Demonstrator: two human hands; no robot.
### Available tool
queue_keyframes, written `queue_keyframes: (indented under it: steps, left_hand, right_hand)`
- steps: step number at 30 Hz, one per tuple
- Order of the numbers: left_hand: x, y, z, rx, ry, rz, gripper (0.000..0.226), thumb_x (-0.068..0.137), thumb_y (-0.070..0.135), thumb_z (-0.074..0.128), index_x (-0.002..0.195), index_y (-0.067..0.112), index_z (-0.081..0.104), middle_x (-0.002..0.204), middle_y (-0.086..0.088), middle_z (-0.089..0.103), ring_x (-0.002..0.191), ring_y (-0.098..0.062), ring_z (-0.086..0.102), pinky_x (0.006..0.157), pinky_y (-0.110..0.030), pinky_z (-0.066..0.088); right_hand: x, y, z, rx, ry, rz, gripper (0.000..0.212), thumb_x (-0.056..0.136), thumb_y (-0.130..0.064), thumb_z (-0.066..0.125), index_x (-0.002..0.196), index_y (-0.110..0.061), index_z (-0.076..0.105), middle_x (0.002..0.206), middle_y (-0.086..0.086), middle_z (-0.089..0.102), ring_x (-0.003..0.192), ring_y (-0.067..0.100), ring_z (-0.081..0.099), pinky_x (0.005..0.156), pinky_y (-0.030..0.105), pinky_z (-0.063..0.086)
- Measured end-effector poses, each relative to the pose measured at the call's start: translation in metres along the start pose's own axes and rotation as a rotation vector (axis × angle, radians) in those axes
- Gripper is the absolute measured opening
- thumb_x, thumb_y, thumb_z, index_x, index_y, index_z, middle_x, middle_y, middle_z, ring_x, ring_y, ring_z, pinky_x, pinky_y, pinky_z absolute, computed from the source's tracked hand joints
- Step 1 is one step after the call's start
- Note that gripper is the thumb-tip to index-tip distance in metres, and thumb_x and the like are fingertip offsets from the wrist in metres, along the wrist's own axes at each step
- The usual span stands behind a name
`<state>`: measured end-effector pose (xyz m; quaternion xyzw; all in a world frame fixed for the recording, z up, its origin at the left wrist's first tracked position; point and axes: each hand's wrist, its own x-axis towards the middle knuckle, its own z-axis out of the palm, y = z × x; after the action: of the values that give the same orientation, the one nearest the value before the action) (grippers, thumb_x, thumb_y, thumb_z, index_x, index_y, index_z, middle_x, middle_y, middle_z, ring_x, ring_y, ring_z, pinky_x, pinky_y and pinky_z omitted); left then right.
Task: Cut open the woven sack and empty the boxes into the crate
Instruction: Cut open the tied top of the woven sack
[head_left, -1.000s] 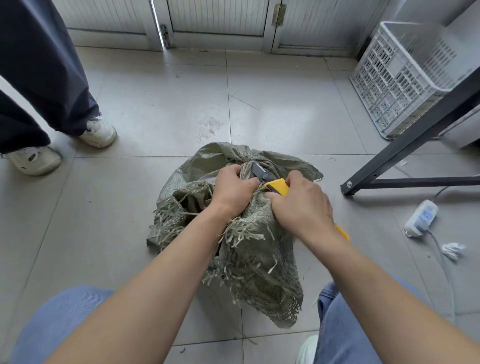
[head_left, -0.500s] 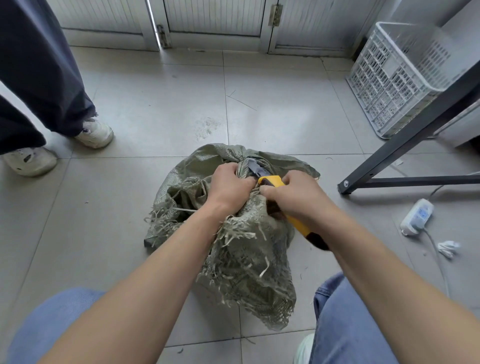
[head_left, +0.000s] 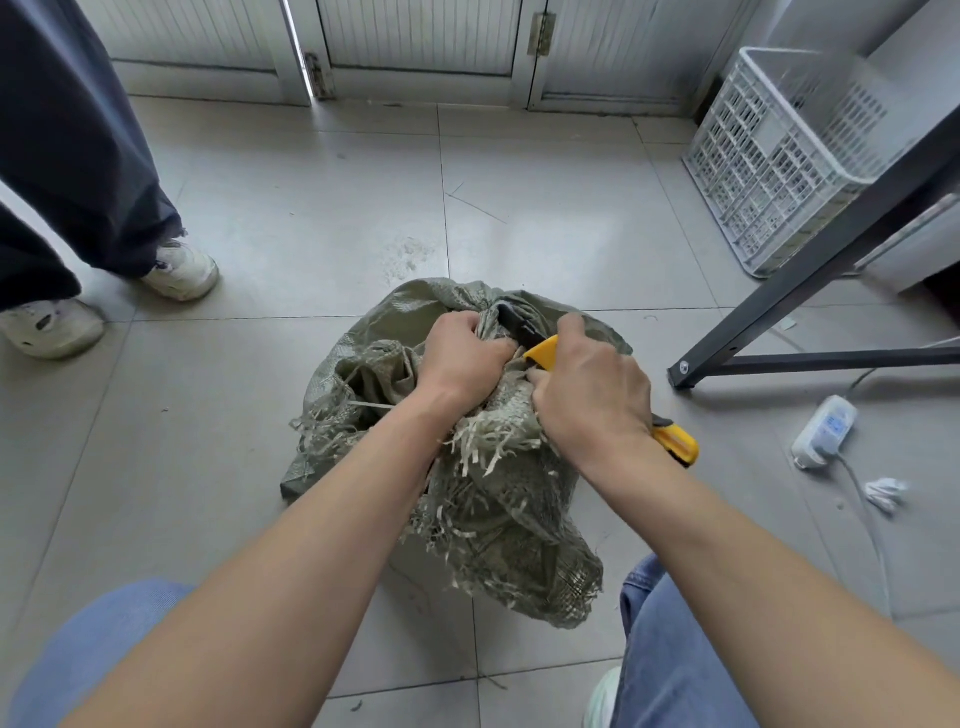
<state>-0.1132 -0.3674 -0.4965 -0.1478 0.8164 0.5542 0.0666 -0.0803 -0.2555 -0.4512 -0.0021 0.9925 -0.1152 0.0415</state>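
An olive-green woven sack (head_left: 498, 525) with frayed, shredded edges lies on the tiled floor in front of my knees. My left hand (head_left: 460, 358) grips a bunched fold of its top. My right hand (head_left: 592, 395) holds a yellow utility knife (head_left: 540, 348), its dark blade pointing up-left into the bunched fabric beside my left fingers; the handle's end sticks out past my wrist. The boxes inside are hidden. A white plastic lattice crate (head_left: 779, 156) stands empty at the far right by the wall.
A dark metal table leg and foot bar (head_left: 810, 312) slant across the right between sack and crate. A white power strip (head_left: 826, 428) with cable lies on the floor at right. Another person's legs and white shoes (head_left: 179, 270) stand at the left. Doors close off the back.
My right hand has turned the knife so its handle end points lower right again, and the blade sits a little deeper in the bunched top. The left hand keeps its grip.
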Motion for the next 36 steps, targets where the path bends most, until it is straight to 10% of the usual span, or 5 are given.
queue_keyframes:
  steps: [11, 13, 16, 21, 36]
  left_hand:
    - [0.0, 0.015, -0.004, 0.125, 0.013, -0.01, 0.026, 0.083, 0.008, 0.058, 0.061, 0.008, 0.043, 0.052, -0.007, 0.037, 0.05, -0.026, 0.035, 0.048, -0.033, 0.025]
    - [-0.003, 0.011, -0.004, 0.167, 0.016, -0.01, 0.026, 0.083, 0.007, 0.058, 0.059, 0.004, 0.049, 0.055, -0.015, 0.044, 0.097, -0.009, 0.033, 0.05, -0.039, 0.029]
    - [-0.004, 0.004, -0.004, 0.21, 0.0, -0.024, 0.043, 0.082, 0.009, 0.059, 0.053, 0.014, 0.027, 0.051, -0.003, 0.026, 0.054, -0.022, 0.024, 0.049, -0.034, 0.017]
    - [0.001, 0.009, -0.007, 0.184, 0.027, -0.045, 0.041, 0.082, 0.01, 0.06, 0.054, 0.011, 0.03, 0.052, -0.003, 0.031, 0.048, -0.018, 0.025, 0.045, -0.029, 0.02]
    - [0.0, 0.015, -0.001, 0.14, 0.015, -0.009, 0.02, 0.079, 0.011, 0.062, 0.062, 0.01, 0.052, 0.055, -0.01, 0.038, 0.053, -0.02, 0.031, 0.051, -0.027, 0.025]
  right_hand:
    - [0.023, -0.013, -0.001, 0.034, -0.064, 0.041, 0.024, 0.088, -0.02, 0.054, 0.11, -0.012, 0.05, 0.113, 0.017, 0.065, 0.105, 0.038, 0.059, 0.072, 0.032, 0.033]
    - [0.032, -0.007, -0.001, 0.266, -0.196, 0.168, 0.011, 0.084, -0.021, 0.06, 0.092, -0.016, 0.054, 0.11, 0.016, 0.065, 0.092, 0.032, 0.059, 0.068, 0.026, 0.036]
    - [0.041, -0.003, 0.002, 0.535, -0.357, 0.287, 0.025, 0.081, -0.023, 0.069, 0.068, -0.015, 0.049, 0.084, 0.009, 0.06, 0.066, 0.022, 0.052, 0.048, 0.022, 0.04]
    - [0.031, -0.01, -0.004, 0.148, -0.087, 0.101, 0.022, 0.084, -0.025, 0.059, 0.102, -0.013, 0.058, 0.111, 0.014, 0.064, 0.105, 0.036, 0.058, 0.071, 0.03, 0.033]
    - [0.014, -0.005, -0.017, -0.035, -0.04, 0.035, 0.029, 0.087, -0.022, 0.056, 0.112, -0.008, 0.055, 0.117, 0.018, 0.063, 0.11, 0.039, 0.057, 0.081, 0.036, 0.044]
